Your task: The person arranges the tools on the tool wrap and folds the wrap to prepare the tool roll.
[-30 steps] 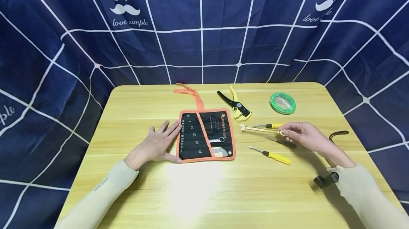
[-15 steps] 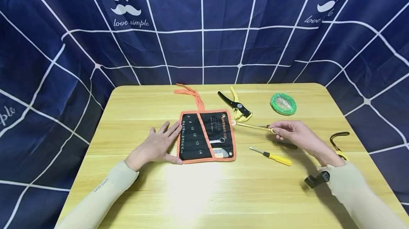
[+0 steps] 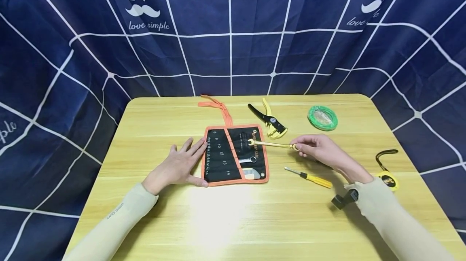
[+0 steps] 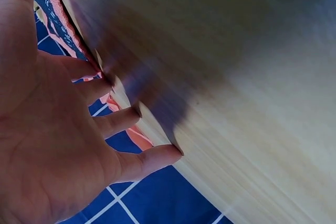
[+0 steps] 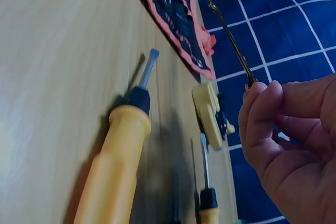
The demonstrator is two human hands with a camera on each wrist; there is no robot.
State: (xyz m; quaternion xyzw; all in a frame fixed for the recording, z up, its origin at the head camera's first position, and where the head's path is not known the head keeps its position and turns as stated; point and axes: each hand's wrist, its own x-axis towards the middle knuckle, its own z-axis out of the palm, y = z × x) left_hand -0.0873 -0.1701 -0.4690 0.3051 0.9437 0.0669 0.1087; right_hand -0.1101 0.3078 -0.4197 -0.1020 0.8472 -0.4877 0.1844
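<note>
1. Brass-coloured and slim, the wrench [image 3: 271,144] has an open-jaw head at its far tip; the right hand [image 3: 320,149] pinches its near end between thumb and fingers [image 5: 265,114], and the head hangs over the right flap of the tool roll [image 3: 234,153] near the middle of the bench [image 3: 153,115].
2. Left hand [image 3: 178,166] lies flat with fingers [image 4: 134,119] spread and straight, its fingertips touching the roll's left edge.
3. Black with orange trim, the roll lies open; numbers are printed down its left half, and a silver wrench [image 3: 247,159] sits in a pocket on its right half.
4. Whether the brass wrench touches the roll cannot be told. The right hand covers what lies just beyond it, and the left wrist view is blurred.
5. A yellow-handled screwdriver [image 3: 309,177] lies on the bench just in front of the right hand. Black-and-yellow wire strippers [image 3: 269,121] lie behind the roll's right corner, and a green wire coil [image 3: 322,117] sits toward the far right corner. A tape measure [image 3: 387,179] with a black strap rests near the right edge.
</note>
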